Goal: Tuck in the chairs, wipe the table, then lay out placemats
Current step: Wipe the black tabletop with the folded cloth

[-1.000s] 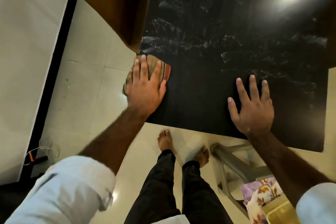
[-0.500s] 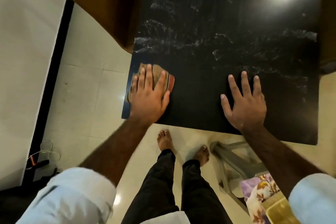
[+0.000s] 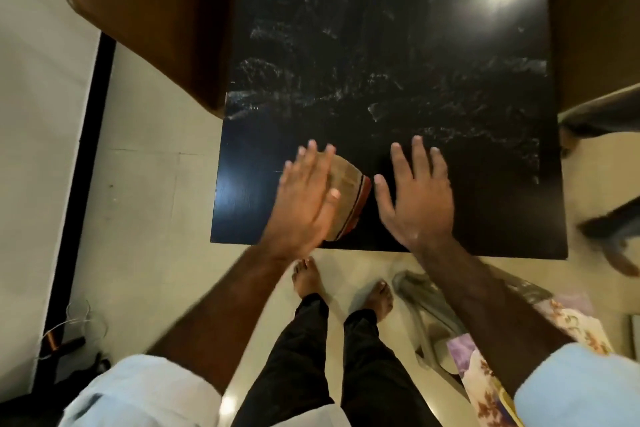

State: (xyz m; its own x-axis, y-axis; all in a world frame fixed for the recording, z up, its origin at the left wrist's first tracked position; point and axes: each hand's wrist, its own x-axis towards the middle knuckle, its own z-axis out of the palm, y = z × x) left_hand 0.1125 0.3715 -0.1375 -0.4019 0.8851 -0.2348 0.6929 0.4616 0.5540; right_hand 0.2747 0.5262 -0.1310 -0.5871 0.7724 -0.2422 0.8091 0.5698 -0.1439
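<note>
Your left hand [image 3: 304, 198] presses flat, fingers apart, on the folded cloth [image 3: 348, 196] near the lower edge of the black surface [image 3: 398, 45]. Your right hand [image 3: 417, 198] lies open beside it, holding nothing. The cloth is close to this edge and may slip off.

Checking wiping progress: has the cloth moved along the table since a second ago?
Yes. The cloth under the left hand slid rightward from the table's left edge toward the right hand.

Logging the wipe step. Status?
Left hand flat on cloth. Right hand open, flat on table. Streaks remain; nothing blocking.
</note>
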